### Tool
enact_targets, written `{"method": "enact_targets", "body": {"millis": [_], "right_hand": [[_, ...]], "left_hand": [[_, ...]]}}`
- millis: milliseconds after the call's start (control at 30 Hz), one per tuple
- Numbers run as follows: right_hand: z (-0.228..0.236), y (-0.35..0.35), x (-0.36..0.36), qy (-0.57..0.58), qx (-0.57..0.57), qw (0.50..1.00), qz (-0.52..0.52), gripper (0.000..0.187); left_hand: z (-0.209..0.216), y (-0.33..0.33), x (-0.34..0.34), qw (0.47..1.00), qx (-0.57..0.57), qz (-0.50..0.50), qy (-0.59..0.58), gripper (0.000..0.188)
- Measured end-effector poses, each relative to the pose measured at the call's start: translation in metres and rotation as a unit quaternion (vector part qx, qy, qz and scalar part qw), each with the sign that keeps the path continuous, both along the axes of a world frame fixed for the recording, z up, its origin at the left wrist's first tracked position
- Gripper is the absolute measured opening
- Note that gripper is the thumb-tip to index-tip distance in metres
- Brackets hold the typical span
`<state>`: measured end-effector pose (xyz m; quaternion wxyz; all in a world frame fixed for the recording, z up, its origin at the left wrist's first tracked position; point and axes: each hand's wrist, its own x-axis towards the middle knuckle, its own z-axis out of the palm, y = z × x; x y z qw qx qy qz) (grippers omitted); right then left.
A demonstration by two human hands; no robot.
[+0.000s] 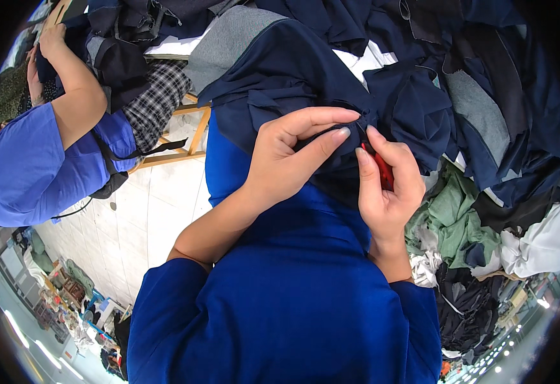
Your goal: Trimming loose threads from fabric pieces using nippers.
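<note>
My left hand [283, 153] pinches the edge of a navy cloth piece [280, 73] between thumb and forefinger. The cloth drapes over my lap and up onto the heap in front, and a grey panel [232, 45] lies along its far left side. In my right hand [392, 192] I grip small red-handled thread snips [383, 169], mostly covered by the fingers. Their dark tip points at the pinched edge, close to my left fingertips. Whether the blades touch the cloth is too small to tell.
More navy garment pieces [414, 105] pile up ahead and to the right. Green cloth [449, 211] and white cloth [536, 240] hang at the right. On the left, a co-worker in a blue top [30, 166] sits near a wooden stool [193, 131] on pale floor tiles [126, 237].
</note>
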<state>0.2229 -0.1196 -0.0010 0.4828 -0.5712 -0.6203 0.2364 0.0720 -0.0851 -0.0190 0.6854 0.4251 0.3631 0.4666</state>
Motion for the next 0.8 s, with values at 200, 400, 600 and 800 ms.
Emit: {"method": "enact_targets", "body": {"millis": [200,400,600,800], "right_hand": [[0.001,-0.002,-0.001,-0.006,0.002,1.0,-0.012,0.023],[-0.005,0.007,0.012,0.462,-0.16,0.868,0.084,0.045],[0.002,0.013,0.012,0.374,-0.226,0.898,0.043,0.011],[0.009,0.017,0.012,0.286,-0.195,0.932,0.11,0.01]], "left_hand": [[-0.001,0.001,-0.004,1.0,-0.019,-0.012,-0.006,0.027],[0.006,0.0,-0.008,0.998,-0.033,-0.048,-0.037,0.032],[0.007,0.004,-0.013,0.996,-0.011,-0.087,-0.021,0.028],[0.011,0.009,-0.02,0.981,-0.068,-0.179,0.019,0.017]]}}
